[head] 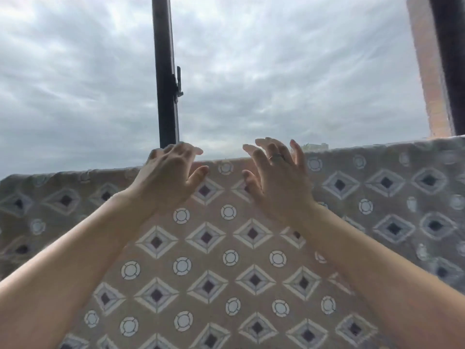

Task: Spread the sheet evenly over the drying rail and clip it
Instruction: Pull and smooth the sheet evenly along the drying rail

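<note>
I see the patterned sheet [206, 260] draped over the rail, which it hides. Its top fold runs left to right, rising toward the right. My left hand [173, 172] and right hand [276, 175] hover side by side at that fold, each grip released, fingers loosely curled, holding nothing. A dark post [166, 71] stands beyond.

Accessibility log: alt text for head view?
Left hand and right hand, fingers loosely spread, hover at the top fold of a beige sheet printed with diamonds and circles; neither grips it. Behind: a dark window post and overcast sky.
</note>
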